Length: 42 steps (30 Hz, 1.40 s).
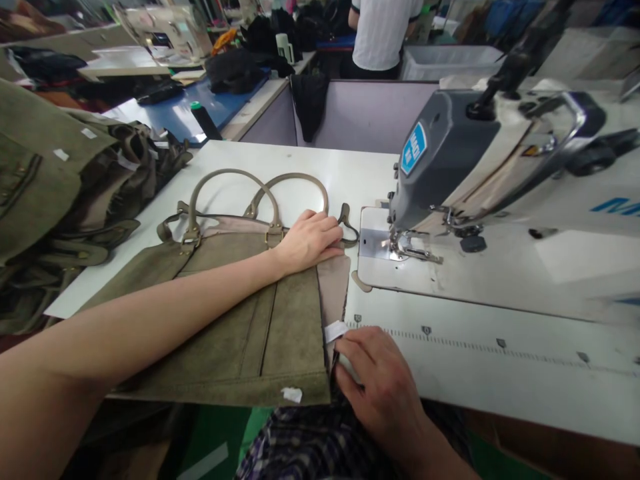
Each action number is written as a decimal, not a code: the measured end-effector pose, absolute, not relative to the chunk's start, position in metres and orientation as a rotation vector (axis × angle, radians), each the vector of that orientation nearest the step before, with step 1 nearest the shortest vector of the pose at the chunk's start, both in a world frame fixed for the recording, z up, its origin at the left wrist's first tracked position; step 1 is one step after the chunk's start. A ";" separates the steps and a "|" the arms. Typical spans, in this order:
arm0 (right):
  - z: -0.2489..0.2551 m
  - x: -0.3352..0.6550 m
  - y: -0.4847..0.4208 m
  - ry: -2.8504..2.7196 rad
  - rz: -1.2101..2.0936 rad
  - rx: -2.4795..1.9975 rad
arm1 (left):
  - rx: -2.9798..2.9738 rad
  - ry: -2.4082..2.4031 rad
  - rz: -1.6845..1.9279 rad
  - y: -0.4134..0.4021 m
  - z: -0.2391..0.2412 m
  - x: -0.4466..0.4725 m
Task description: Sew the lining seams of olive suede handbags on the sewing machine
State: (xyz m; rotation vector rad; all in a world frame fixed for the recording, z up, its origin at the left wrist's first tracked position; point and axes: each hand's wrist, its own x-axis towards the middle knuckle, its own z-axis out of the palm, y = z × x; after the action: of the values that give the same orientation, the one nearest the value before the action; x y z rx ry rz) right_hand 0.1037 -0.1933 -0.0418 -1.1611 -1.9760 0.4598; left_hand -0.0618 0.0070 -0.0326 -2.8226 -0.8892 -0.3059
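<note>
An olive-green handbag (295,320), with two round handles and a pinkish-beige lining, lies flat on the sewing table. My left hand (310,241) reaches across it and is closed at its upper right corner, next to one handle (235,172). Down at the bag's right side, my right hand (383,380) pinches the lining edge beside a small white tag (335,331); its fingertips are partly hidden. A second white tag (292,395) sticks to the bag's bottom band. To the right, the sewing machine's needle and presser foot (395,245) stand apart from the bag.
More olive bag pieces (45,160) are piled on the left. The sewing machine (450,153) fills the right side, with a ruler strip (425,331) along the table (500,373). Behind a low partition (370,117) stand a person in white (380,33) and a grey bin (450,63).
</note>
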 end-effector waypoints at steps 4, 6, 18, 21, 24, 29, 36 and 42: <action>-0.044 0.097 -0.186 -1.867 0.454 -1.230 | -2.836 -0.879 -0.337 0.008 -0.033 -0.061; -0.044 0.097 -0.185 -1.891 0.454 -1.263 | -2.865 -0.909 -0.353 0.008 -0.035 -0.060; -0.051 0.090 -0.198 -1.794 0.361 -1.166 | -2.972 -0.958 -0.346 0.014 -0.040 -0.060; -0.050 0.090 -0.197 -1.741 0.382 -1.134 | -2.992 -0.952 -0.382 0.014 -0.041 -0.061; -0.050 0.091 -0.198 -1.763 0.411 -1.156 | -3.026 -0.942 -0.433 0.015 -0.041 -0.061; -0.047 0.087 -0.201 -1.670 0.439 -1.151 | -3.058 -0.960 -0.426 0.016 -0.043 -0.061; -0.040 0.088 -0.200 -1.721 0.445 -1.183 | -3.075 -0.921 -0.451 0.020 -0.045 -0.062; -0.044 0.098 -0.208 -1.944 0.336 -0.926 | -3.113 -0.825 -0.433 0.024 -0.048 -0.064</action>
State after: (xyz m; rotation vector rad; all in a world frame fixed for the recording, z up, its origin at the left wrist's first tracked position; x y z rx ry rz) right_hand 0.0976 -0.2077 -0.0438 -0.9256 -1.9443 0.3358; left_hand -0.0642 0.0242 -0.0475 -3.1131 -0.8246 -0.4326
